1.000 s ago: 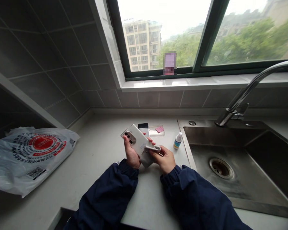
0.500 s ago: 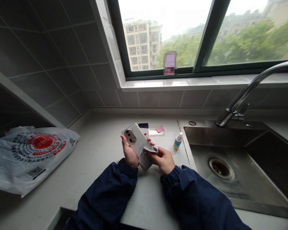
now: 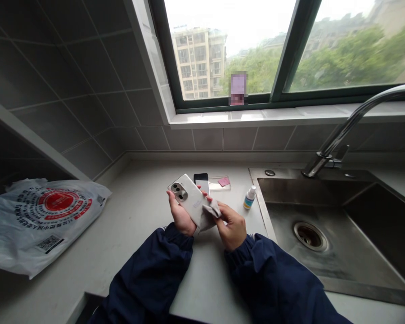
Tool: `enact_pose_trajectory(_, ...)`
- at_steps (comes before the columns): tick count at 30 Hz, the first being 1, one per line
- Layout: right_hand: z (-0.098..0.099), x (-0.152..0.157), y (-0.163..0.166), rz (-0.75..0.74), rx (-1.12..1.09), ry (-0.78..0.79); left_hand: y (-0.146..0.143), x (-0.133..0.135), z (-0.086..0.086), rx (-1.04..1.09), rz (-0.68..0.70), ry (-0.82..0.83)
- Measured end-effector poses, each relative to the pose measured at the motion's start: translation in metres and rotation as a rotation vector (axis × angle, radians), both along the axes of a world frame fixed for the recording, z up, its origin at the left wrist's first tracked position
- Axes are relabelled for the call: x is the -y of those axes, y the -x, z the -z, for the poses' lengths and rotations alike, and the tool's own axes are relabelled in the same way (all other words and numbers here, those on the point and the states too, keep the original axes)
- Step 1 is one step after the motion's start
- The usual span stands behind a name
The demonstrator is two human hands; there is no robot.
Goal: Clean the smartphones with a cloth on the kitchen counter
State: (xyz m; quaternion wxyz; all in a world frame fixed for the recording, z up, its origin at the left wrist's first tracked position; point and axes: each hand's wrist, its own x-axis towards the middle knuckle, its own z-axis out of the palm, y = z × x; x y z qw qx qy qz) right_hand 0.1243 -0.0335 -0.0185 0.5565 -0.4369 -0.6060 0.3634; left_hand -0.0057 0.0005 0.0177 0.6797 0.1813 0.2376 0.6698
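Observation:
My left hand (image 3: 180, 216) grips a white phone (image 3: 186, 195) by its edges, back side up, with the round camera block at its upper left. My right hand (image 3: 232, 225) is closed on a small grey cloth (image 3: 210, 211) and presses it against the phone's lower right end. Both hands hover just above the pale counter (image 3: 145, 211), in front of me. Dark blue sleeves cover both forearms.
Behind the hands lie a dark phone (image 3: 201, 179), a clear case with a pink slip (image 3: 220, 182) and a small spray bottle (image 3: 249, 197). A steel sink (image 3: 327, 234) with a tap (image 3: 344, 130) fills the right. A printed plastic bag (image 3: 43, 216) lies at the left.
The cloth has bunched up and shifted along the phone's lower end under my right hand. The phone has tilted slightly and moved a little left in my left hand.

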Motion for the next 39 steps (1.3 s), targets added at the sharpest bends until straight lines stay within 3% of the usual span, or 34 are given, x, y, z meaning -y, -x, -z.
enact_pose_trajectory(3,0.004,0.006,0.006,-0.058,0.397,-0.248,0.003,-0.002,0.000,0.042,-0.061,0.044)
enact_pose_trajectory(6,0.008,0.012,0.012,-0.050,0.720,-0.343,0.006,-0.005,-0.002,0.066,-0.096,0.062)
enact_pose_trajectory(8,0.007,0.016,0.014,-0.097,0.820,-0.389,0.009,-0.006,-0.004,0.063,-0.105,0.078)
enact_pose_trajectory(12,0.001,0.021,0.016,-0.269,0.865,-0.450,0.014,-0.008,-0.007,0.044,-0.128,0.092)
enact_pose_trajectory(15,0.000,0.021,0.016,-0.284,0.909,-0.422,0.014,-0.009,-0.006,0.042,-0.121,0.097)
enact_pose_trajectory(20,0.007,0.015,0.013,-0.166,0.961,-0.361,0.005,-0.004,0.000,0.020,-0.041,0.111)
enact_pose_trajectory(26,0.009,0.012,0.009,-0.045,0.961,-0.397,-0.010,0.009,0.009,0.083,0.267,0.127)
enact_pose_trajectory(31,0.006,0.009,0.006,0.069,0.939,-0.398,-0.018,0.016,0.009,0.062,0.335,0.095)
enact_pose_trajectory(36,0.000,0.005,0.003,0.181,0.884,-0.392,-0.024,0.023,0.013,0.020,0.514,-0.086)
enact_pose_trajectory(39,-0.005,0.003,-0.002,0.210,0.859,-0.394,-0.028,0.026,0.014,-0.038,0.492,-0.184)
